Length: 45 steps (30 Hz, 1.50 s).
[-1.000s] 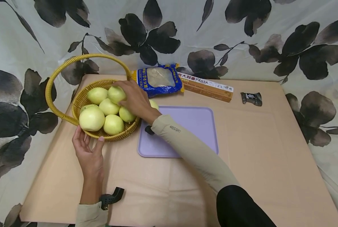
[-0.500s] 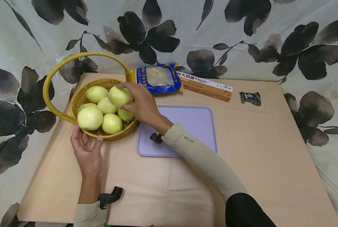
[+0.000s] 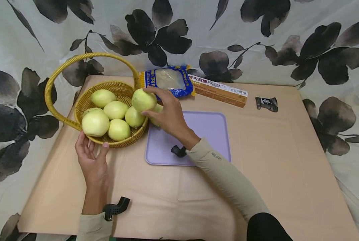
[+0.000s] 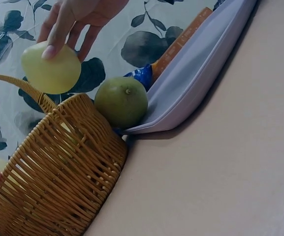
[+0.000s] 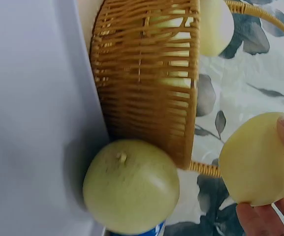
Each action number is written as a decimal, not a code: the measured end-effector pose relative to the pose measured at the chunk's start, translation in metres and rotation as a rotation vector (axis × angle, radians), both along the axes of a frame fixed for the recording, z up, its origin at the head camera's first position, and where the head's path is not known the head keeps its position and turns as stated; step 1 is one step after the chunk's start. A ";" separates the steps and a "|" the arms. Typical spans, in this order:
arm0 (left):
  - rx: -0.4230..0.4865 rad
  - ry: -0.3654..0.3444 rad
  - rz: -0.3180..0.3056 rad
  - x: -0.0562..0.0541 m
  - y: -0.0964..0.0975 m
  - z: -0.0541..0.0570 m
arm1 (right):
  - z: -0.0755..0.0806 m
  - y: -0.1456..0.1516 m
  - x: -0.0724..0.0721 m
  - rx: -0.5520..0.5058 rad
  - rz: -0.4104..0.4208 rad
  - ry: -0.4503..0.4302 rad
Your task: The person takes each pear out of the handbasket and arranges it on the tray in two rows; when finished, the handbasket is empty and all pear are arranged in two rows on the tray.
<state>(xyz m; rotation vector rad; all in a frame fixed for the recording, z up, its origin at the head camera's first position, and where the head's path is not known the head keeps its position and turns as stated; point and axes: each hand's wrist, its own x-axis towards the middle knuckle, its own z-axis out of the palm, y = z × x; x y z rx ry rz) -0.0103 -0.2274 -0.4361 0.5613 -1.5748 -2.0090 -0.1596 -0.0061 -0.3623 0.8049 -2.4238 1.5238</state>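
Note:
A yellow wicker basket (image 3: 123,144) with a tall handle holds several pale green round fruits (image 3: 102,98). My right hand (image 3: 171,115) grips one pale green fruit (image 3: 144,100) between thumb and fingers, raised above the basket's right rim. In the right wrist view this held fruit (image 5: 260,157) shows beside the basket. Another fruit (image 5: 132,187) lies on the lilac tray (image 3: 197,147) against the basket, partly hidden by my right hand in the head view. My left hand (image 3: 93,165) touches the basket's near left side with extended fingers and a spread thumb.
Behind the tray lie a blue and yellow pasta bag (image 3: 170,80) and an orange-brown pasta box (image 3: 218,91). A small black wrapped packet (image 3: 266,104) is farther right. A floral cloth (image 3: 333,60) hangs behind the beige-covered table (image 3: 281,160).
My right hand has lifted one fruit from the pile and moved right with it, to the basket's right rim. The left hand stays at the basket.

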 end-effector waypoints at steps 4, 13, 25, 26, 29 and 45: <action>0.016 0.006 -0.002 0.000 0.000 0.000 | -0.001 0.012 -0.002 -0.044 -0.011 -0.028; 0.024 0.028 -0.011 -0.001 0.000 0.000 | -0.012 0.041 -0.007 -0.099 -0.064 -0.058; 0.032 0.024 -0.014 -0.001 0.000 0.000 | -0.037 0.078 -0.007 -0.081 -0.173 -0.198; 0.034 0.026 -0.014 -0.001 0.000 0.000 | -0.039 0.080 -0.007 -0.076 -0.178 -0.205; 0.042 0.035 -0.016 -0.001 0.000 -0.001 | -0.045 0.084 -0.006 -0.058 -0.185 -0.220; 0.028 0.031 -0.021 -0.001 0.000 -0.001 | -0.069 0.081 -0.005 0.043 -0.189 -0.352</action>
